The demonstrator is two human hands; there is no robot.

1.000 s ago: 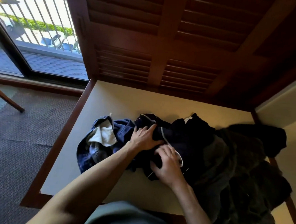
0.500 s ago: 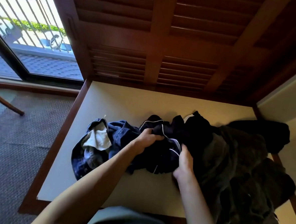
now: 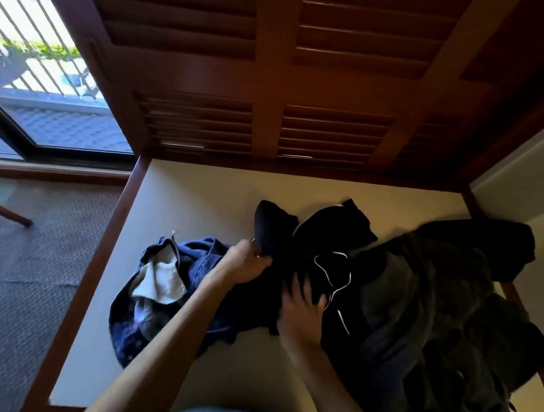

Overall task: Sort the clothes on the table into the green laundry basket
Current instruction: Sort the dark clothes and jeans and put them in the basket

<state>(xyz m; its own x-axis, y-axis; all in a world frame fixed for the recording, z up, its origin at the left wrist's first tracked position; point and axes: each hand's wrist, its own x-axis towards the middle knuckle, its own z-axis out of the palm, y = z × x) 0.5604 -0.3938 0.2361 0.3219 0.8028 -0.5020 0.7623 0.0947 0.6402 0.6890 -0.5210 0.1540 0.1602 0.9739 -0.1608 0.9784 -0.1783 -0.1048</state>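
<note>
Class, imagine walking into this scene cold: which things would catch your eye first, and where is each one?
First, the two hands mid-table: the left hand clutches a fold of the dark white-piped garment, and the right hand digs its fingers into it. Left of them lie blue jeans with a white pocket lining turned out. At far left, a bright window glares.

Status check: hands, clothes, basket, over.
Both hands, left and right, gripping the dark white-piped garment. Jeans and dark pile on table. Basket not in view.
</note>
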